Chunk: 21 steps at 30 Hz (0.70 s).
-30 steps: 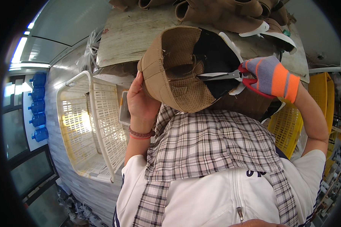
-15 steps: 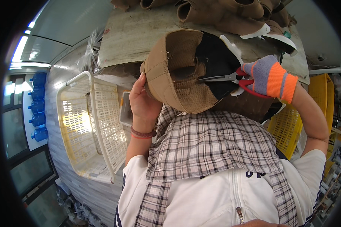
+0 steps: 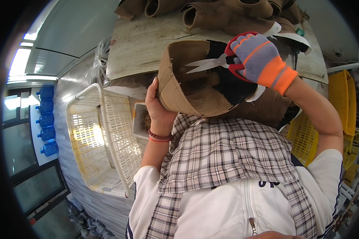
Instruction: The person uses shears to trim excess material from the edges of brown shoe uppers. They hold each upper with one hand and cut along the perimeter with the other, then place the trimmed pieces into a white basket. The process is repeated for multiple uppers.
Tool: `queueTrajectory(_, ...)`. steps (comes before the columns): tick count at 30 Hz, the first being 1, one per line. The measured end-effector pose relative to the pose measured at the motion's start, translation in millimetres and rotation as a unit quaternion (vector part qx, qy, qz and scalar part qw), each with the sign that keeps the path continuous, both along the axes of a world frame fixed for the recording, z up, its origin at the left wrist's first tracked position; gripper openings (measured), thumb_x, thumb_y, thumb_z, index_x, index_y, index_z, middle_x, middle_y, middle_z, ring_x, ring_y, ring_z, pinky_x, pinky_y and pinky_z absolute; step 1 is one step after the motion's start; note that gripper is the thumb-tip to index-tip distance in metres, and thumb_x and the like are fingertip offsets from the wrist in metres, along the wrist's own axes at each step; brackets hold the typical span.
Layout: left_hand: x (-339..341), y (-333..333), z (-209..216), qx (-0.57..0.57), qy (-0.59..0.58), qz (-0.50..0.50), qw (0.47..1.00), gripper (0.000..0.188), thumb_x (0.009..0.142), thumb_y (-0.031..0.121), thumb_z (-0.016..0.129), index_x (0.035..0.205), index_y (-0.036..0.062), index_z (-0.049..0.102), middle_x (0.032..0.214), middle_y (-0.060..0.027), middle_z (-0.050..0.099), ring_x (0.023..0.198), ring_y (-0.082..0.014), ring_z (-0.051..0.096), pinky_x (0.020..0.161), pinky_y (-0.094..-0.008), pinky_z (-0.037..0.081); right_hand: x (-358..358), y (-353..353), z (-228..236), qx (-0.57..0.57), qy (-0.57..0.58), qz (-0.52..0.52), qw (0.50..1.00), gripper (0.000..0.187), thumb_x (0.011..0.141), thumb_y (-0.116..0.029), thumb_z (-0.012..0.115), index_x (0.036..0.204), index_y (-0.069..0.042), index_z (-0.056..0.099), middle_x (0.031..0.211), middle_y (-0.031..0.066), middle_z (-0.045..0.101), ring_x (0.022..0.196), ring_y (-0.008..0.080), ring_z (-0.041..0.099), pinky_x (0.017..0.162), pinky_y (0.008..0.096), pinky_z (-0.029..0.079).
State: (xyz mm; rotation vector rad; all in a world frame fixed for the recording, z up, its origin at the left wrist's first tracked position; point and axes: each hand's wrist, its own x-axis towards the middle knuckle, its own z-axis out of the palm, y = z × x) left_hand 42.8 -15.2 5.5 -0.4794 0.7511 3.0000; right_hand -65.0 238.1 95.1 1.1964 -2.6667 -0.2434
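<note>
My bare left hand (image 3: pixel 159 107) grips the left side of a brown boot upper (image 3: pixel 173 89), a stitched, tube-shaped piece with tan mesh and black lining. Its thumb lies along the outside; the other fingers are mostly hidden beneath. The wide opening faces up, and loose threads stick out along its edge. My right hand (image 3: pixel 259 55), in a grey and orange knit glove, holds red-handled scissors (image 3: pixel 211 63). Their blades are spread apart and point left across the opening. I cannot tell whether the blades touch the lining.
More brown uppers (image 3: pixel 227 18) with white edges lie along the far side of the worn table (image 3: pixel 147 47). A white plastic basket (image 3: pixel 121 131) stands at left beside a small grey bin (image 3: pixel 139 119). Yellow crates (image 3: pixel 303 135) are at right. Blue water bottles (image 3: pixel 46 119) line the far left.
The scissors have moved up and left over the upper, and their blades have parted. The upper has tilted slightly in my left hand, which still holds it.
</note>
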Motion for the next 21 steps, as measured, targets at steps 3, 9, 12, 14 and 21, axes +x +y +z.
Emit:
queueTrajectory(3,-1.6,6.9,6.4,0.019,-0.015,-0.005,1.000,0.024,0.092,0.029,0.047,0.091,0.0061,0.052,0.079,-0.0014,0.049,0.073,-0.0157,0.045,0.071,-0.0305,0.039,-3.3,-5.0,-2.8,0.025,-0.005,0.012,1.000,0.044,0.067,-0.031,0.075,0.100,-0.007,0.059,0.092,0.0087,0.059,0.085,0.0254,0.057,0.077,0.0360,0.046)
queueTrajectory(9,-5.4,6.0,3.6,0.066,-0.022,0.000,0.998,0.021,0.091,0.026,0.048,0.086,0.0060,0.051,0.063,0.0044,0.039,0.059,-0.0101,0.038,0.060,-0.0252,0.035,-7.0,-2.9,-8.2,0.060,0.002,0.021,0.998,0.050,0.064,-0.032,0.077,0.104,-0.008,0.059,0.094,0.0094,0.060,0.088,0.0252,0.058,0.080,0.0364,0.046)
queueTrajectory(12,-5.2,6.2,5.1,0.048,-0.041,0.016,0.998,0.022,0.091,0.025,0.048,0.088,0.0049,0.055,0.062,0.0049,0.040,0.057,-0.0093,0.038,0.057,-0.0246,0.034,-9.3,-1.7,-15.7,0.032,0.017,0.030,0.999,0.051,0.064,-0.032,0.077,0.104,-0.008,0.059,0.095,0.0095,0.060,0.089,0.0253,0.059,0.080,0.0365,0.047)
queueTrajectory(14,-5.2,7.2,8.2,0.027,-0.049,0.020,0.998,0.023,0.091,0.025,0.048,0.089,0.0043,0.057,0.062,0.0045,0.042,0.057,-0.0096,0.038,0.056,-0.0251,0.034,-7.2,-3.9,-13.6,0.036,-0.001,0.014,0.999,0.049,0.064,-0.030,0.077,0.104,-0.008,0.059,0.095,0.0095,0.060,0.089,0.0255,0.058,0.079,0.0366,0.047)
queueTrajectory(21,-4.9,7.3,7.0,-0.014,-0.047,0.027,0.998,0.027,0.092,0.028,0.047,0.090,0.0040,0.059,0.061,0.0033,0.042,0.055,-0.0115,0.038,0.052,-0.0273,0.033,-3.5,0.0,-8.7,0.016,0.042,0.029,0.999,0.044,0.064,-0.025,0.076,0.101,-0.009,0.058,0.090,0.0079,0.061,0.085,0.0251,0.059,0.075,0.0351,0.047)
